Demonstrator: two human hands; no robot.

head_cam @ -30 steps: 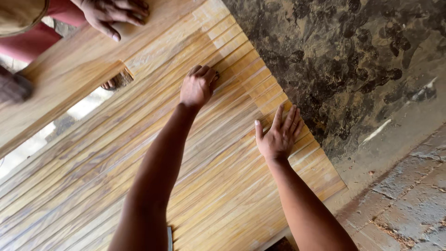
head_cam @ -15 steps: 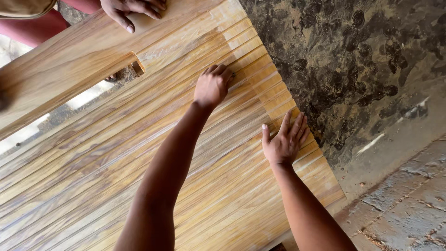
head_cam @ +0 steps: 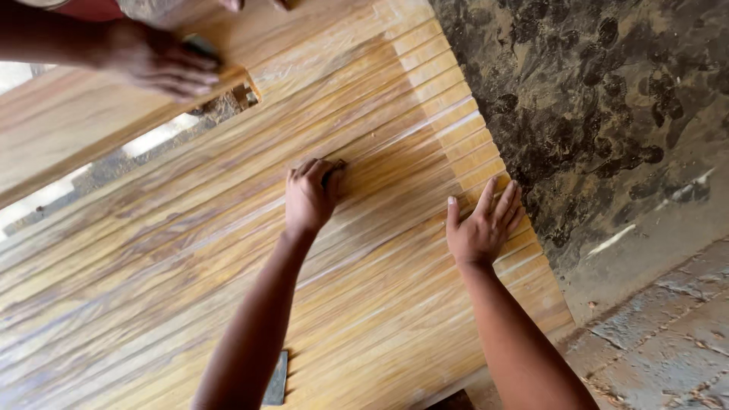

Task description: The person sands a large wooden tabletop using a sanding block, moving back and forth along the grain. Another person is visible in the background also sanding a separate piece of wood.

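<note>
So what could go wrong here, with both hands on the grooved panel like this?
1. The right hand lies flat near the panel edge, beside the drop to the ground; a slip could take it off the side.
2. The left hand is curled over a small dark pad; its knuckles may scrape the ridges.
3. Another person's hand works the same panel; pushing could jolt it.

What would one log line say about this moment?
left hand: curled on small dark pad, pressed to grooved wooden panel | right hand: flat, fingers spread, near panel's edge | another person's hand: on upper board
</note>
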